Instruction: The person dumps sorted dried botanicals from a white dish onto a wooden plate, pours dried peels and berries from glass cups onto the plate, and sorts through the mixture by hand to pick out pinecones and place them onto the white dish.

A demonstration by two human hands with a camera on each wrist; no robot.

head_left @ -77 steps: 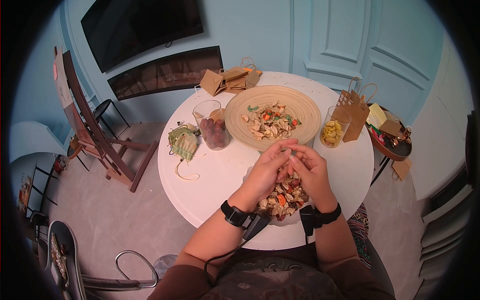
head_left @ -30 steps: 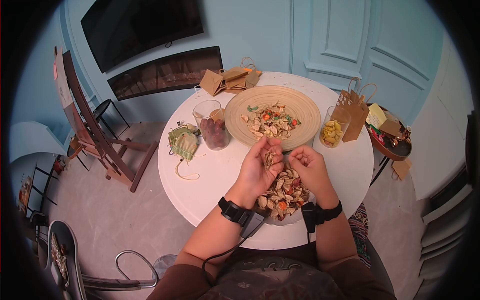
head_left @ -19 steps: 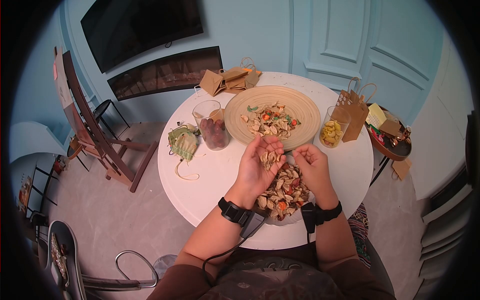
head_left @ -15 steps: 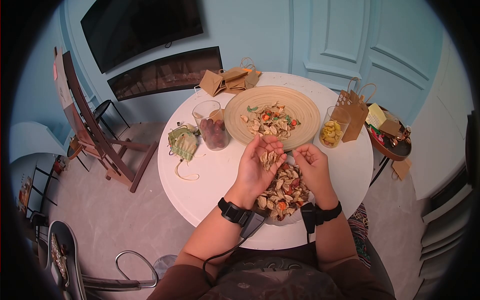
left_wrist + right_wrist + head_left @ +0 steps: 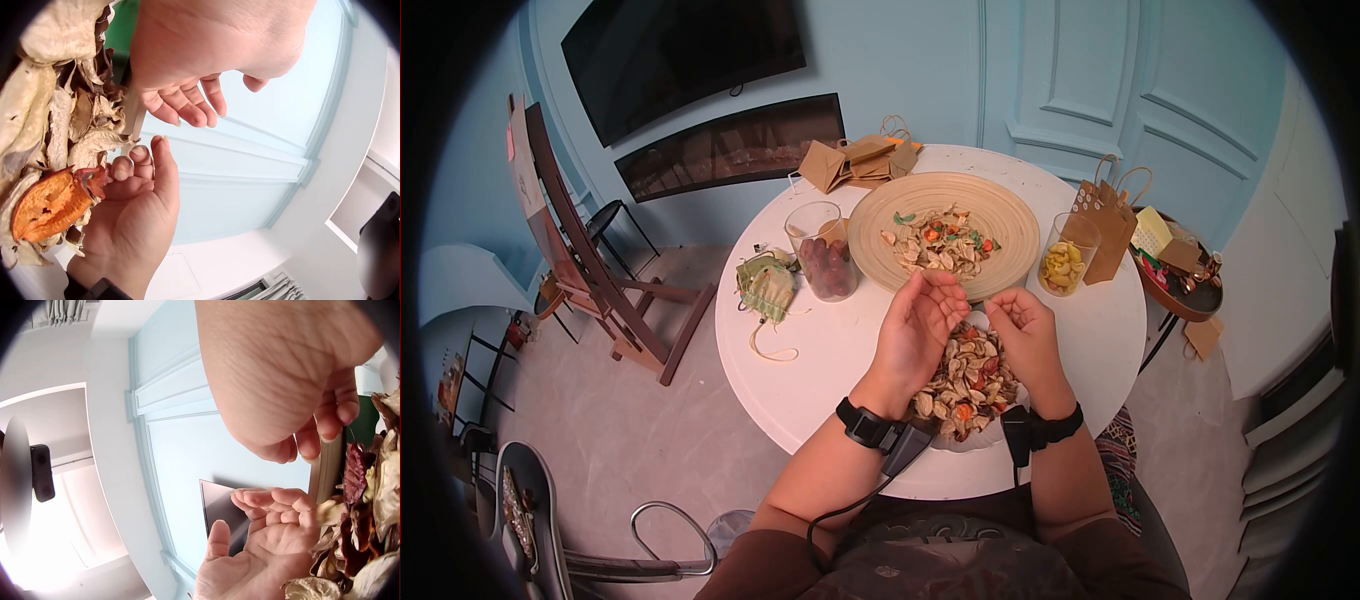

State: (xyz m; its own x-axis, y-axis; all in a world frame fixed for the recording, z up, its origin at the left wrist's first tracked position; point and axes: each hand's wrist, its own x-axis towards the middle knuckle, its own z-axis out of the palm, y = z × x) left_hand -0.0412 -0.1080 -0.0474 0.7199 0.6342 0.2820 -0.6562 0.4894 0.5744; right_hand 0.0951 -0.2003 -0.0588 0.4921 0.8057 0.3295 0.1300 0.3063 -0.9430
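Observation:
My left hand [image 5: 915, 335] is held palm up with relaxed fingers, and no petals show in its palm. Opposite it, my right hand [image 5: 1028, 335] has loosely curled fingers with nothing visible between them; its thumb points up in the left wrist view. Both hands hover over a heap of potpourri [image 5: 968, 385], mostly dried beige petals with some dark red bits, in a pale bowl [image 5: 960, 444]. An orange dried slice [image 5: 50, 209] lies on the heap. In the right wrist view, the left hand's fingers [image 5: 290, 503] are right by the petals.
Beyond the hands stands a wide wooden plate [image 5: 875, 235] with more potpourri. Left of it are a clear cup of dark red fruits [image 5: 828, 265] and a green drawstring pouch [image 5: 767, 285]. A cup of yellow pieces [image 5: 1063, 265] and paper bags [image 5: 1112, 230] stand right.
The hands were together, then parted. Petals lay in my left palm half a second ago; they are gone from it now, and that hand has turned slightly inward.

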